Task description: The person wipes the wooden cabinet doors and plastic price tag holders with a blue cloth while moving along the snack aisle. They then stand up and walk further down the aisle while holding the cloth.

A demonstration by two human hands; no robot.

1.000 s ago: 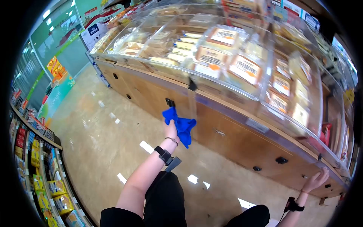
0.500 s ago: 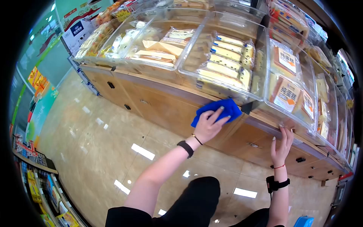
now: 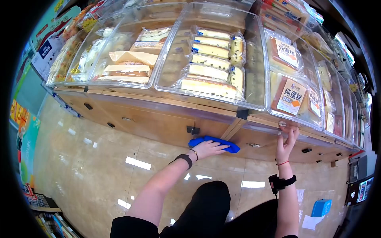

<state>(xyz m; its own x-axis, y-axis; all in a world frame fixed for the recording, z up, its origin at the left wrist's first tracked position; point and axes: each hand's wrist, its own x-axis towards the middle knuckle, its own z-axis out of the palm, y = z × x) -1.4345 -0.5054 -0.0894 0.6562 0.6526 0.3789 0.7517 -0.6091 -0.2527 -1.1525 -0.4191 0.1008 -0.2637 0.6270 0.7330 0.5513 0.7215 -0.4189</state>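
Observation:
My left hand (image 3: 207, 150) presses a folded blue cloth (image 3: 233, 148) against the front of the wooden cabinet (image 3: 158, 125), low on a door below a dark latch (image 3: 193, 130). Its fingers stretch along the cloth. On the right, my right hand (image 3: 286, 147) touches the cabinet's top edge with its fingertips, just under a clear bin of packaged cakes (image 3: 291, 95). The fingers there are apart and hold nothing.
Clear plastic bins line the cabinet top; one holds wrapped cake slices (image 3: 212, 71), another packaged bread (image 3: 131, 65). A blue plastic box (image 3: 321, 207) stands on the shiny tiled floor (image 3: 95, 174). A low rack (image 3: 51, 216) is at lower left.
My left hand has moved the blue cloth down from the cabinet's upper edge to lower on the door. My right hand stays at the top edge. The camera view has shifted.

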